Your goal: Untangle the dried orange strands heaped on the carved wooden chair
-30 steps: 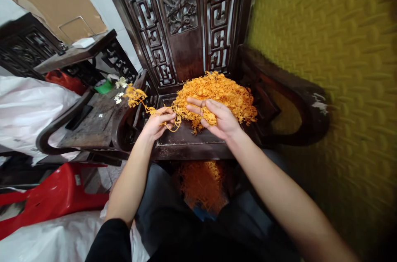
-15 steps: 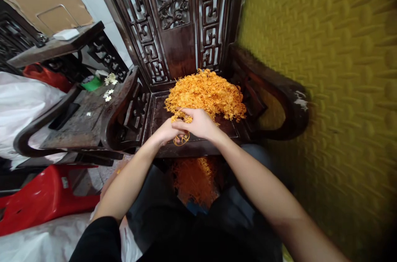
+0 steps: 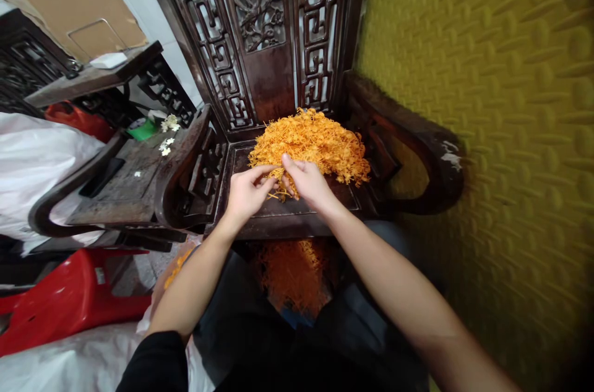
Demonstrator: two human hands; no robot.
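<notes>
A heap of thin orange strands (image 3: 315, 141) lies on the seat of a dark carved wooden chair (image 3: 260, 206). My left hand (image 3: 245, 191) and my right hand (image 3: 309, 182) meet at the heap's near edge, and their fingertips pinch a small tuft of the strands (image 3: 277, 185) between them. More orange strands (image 3: 290, 274) lie lower down, under the chair's front edge, between my knees.
A yellow embossed wall (image 3: 487, 132) stands close on the right. A second dark chair (image 3: 116, 182) with small white flowers (image 3: 166, 144) and a green object (image 3: 142, 129) is at the left. A red plastic stool (image 3: 65, 299) and white sacks (image 3: 37, 151) are lower left.
One second ago my left hand pulled a long strand out to the left. Both hands then came together over the heap's near edge and now pinch a small tuft.
</notes>
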